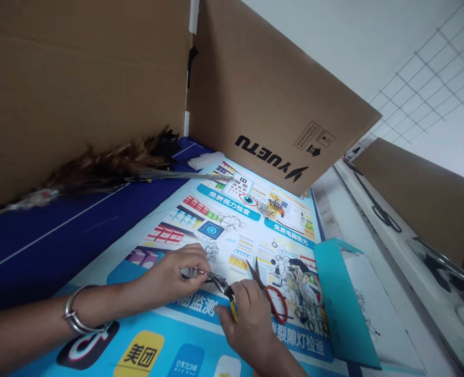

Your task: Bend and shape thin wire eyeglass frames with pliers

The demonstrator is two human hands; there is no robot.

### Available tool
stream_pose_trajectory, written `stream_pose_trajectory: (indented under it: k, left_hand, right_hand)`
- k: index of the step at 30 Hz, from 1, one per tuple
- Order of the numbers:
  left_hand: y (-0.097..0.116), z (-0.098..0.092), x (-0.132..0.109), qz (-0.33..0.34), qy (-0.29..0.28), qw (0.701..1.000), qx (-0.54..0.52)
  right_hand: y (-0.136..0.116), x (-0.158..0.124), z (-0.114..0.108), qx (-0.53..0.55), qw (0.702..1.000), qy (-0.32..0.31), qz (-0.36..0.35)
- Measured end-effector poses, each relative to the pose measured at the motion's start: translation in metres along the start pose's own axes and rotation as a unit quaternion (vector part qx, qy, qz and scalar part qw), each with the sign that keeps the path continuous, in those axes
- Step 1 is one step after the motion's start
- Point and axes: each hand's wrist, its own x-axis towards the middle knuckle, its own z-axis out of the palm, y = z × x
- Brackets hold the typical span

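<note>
My left hand (185, 272) is closed, thumb and fingers pinching a small, thin, dark wire-like piece (196, 271). My right hand (250, 322) wraps round a pair of pliers (229, 293) with yellow handles. The metal jaws point left and meet the area just beside my left fingertips; whether they grip the piece I cannot tell. Behind my right hand lie red-handled scissors (276, 306), blades pointing away and apart. To their right is a loose pile of small wire loops and dark bits (289, 277), with a roll of clear tape (310, 289) on it.
Tall cardboard panels (271, 104) wall off the back and left. Along the left panel lie brown feathers (110, 162) and a bundle of thin metal rods (185, 175). A teal folded box (344, 298) stands on the right. More wire bits (232, 222) lie on the printed sheet (169, 309).
</note>
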Motion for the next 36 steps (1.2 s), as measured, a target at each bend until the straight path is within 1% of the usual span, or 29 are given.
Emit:
stream_pose_trajectory:
  k: [4,10,14,20,27,33,36]
  left_hand:
    - [-0.0039,0.0012,-0.0014,0.007,0.007,1.0,0.009]
    - [-0.006,0.0011,-0.0012,0.022,-0.006,1.0,0.019]
    - [-0.0049,0.0007,-0.0006,0.03,-0.003,0.999,0.014]
    - [-0.0032,0.0001,-0.0005,0.026,-0.015,1.0,0.006]
    - [-0.0026,-0.0006,-0.0001,0.027,-0.021,0.999,-0.002]
    - [-0.0034,-0.0009,0.0002,0.007,-0.035,0.999,-0.015]
    - [-0.0034,-0.0011,0.0004,0.005,-0.036,0.999,-0.023]
  right_hand:
    - [-0.0018,-0.0003,0.0012,-0.014,1.0,-0.025,0.003]
    - [-0.0007,-0.0003,0.0037,-0.02,0.998,-0.059,0.017]
    - [-0.0003,-0.0004,0.0041,-0.018,0.997,-0.069,0.024]
    - [-0.0002,-0.0025,0.0067,-0.017,0.995,-0.086,0.039]
    - [-0.0005,-0.0049,0.0092,-0.012,0.995,-0.087,0.044]
    - [0.0004,-0.0047,0.0099,0.011,0.997,-0.068,0.044]
    - [0.0013,-0.0038,0.0089,0.013,0.997,-0.071,0.039]
